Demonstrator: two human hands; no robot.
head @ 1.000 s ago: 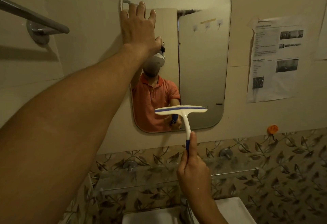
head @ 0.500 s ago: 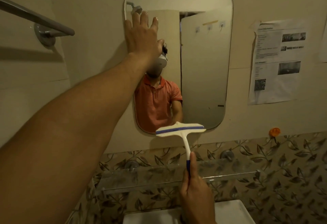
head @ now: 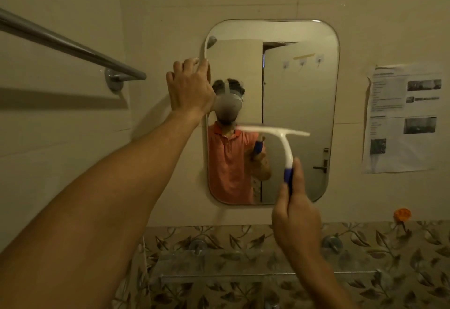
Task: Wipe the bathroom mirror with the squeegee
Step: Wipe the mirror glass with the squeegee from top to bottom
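A tall mirror (head: 299, 104) with rounded corners hangs on the cream wall. My left hand (head: 188, 89) grips its left edge about a third of the way down, fingers curled round the rim. My right hand (head: 295, 213) holds the blue grip of a white squeegee (head: 280, 135). The blade lies level in front of the mirror's middle, a little blurred, so contact with the glass cannot be told. A person in an orange shirt with a headset is reflected in the glass.
A steel towel bar (head: 70, 46) runs along the left wall. Printed sheets (head: 404, 118) are stuck to the wall right of the mirror, with an orange hook (head: 402, 214) lower down. A glass shelf (head: 255, 264) juts out under the mirror against leaf-patterned tiles.
My right hand has lifted the squeegee from below the mirror's bottom edge up to its middle. My left hand has slid down the left edge, and its fingers now curl round the rim.
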